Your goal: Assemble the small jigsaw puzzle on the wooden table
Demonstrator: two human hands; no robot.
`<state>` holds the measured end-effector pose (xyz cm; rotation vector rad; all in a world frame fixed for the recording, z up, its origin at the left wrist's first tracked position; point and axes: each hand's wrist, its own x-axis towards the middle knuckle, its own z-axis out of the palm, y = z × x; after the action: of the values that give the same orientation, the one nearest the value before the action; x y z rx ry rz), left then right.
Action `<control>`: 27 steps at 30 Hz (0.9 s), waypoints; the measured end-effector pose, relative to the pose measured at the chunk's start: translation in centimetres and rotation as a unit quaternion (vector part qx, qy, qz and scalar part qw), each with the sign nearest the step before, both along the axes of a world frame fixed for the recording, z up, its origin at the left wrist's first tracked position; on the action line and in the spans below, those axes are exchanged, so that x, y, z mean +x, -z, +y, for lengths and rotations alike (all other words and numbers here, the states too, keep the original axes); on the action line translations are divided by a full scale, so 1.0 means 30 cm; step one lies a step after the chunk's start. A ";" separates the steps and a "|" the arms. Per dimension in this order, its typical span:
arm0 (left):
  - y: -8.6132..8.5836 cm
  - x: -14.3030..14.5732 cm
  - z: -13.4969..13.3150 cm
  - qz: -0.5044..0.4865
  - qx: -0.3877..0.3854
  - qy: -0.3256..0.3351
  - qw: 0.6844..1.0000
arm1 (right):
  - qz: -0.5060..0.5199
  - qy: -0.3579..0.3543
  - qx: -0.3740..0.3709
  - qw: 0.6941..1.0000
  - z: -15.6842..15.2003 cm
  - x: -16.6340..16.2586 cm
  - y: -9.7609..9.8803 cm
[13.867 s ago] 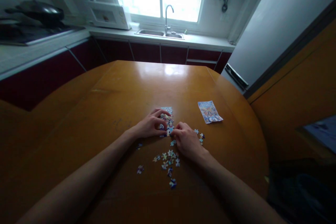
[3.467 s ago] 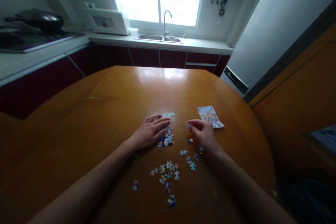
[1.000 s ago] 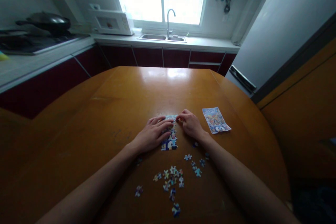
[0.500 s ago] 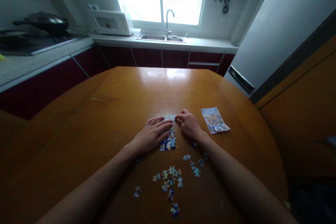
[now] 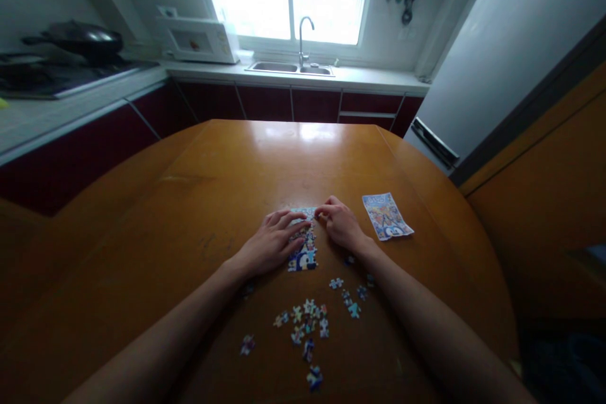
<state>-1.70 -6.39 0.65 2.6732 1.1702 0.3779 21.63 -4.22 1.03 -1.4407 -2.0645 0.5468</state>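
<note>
A partly joined jigsaw puzzle lies flat on the table, a strip with a blue and white picture at its near end. My left hand rests over its left side, fingers stretched out and a little spread, covering part of the picture. At the strip's upper right edge is my right hand, its fingers bent and pressed together. Whatever those fingertips pinch is hidden or too small to make out. Several loose puzzle pieces lie nearer to me, and a few others sit by my right forearm.
A creased picture sheet lies right of my right hand on the round-ended wooden table. Beyond the table are a counter with a sink and a microwave. A fridge stands at the right.
My left hand has shifted slightly left, and its fingers have drawn back, so more of the puzzle's top shows. My right hand stays almost still at the puzzle's edge.
</note>
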 end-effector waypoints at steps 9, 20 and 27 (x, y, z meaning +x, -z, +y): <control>-0.005 0.002 -0.001 -0.004 0.002 0.011 1.000 | 0.006 -0.001 -0.003 1.000 0.001 0.003 -0.002; -0.006 0.001 -0.003 0.005 0.009 0.016 1.000 | 0.076 -0.031 -0.026 0.996 0.032 0.027 0.016; -0.007 0.002 -0.007 -0.001 0.014 0.008 1.000 | 0.046 -0.061 -0.028 0.997 0.005 0.086 -0.103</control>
<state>-1.65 -6.59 0.85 2.7040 1.1504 0.3984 24.21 -4.07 4.11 -1.3008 -2.0889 0.7116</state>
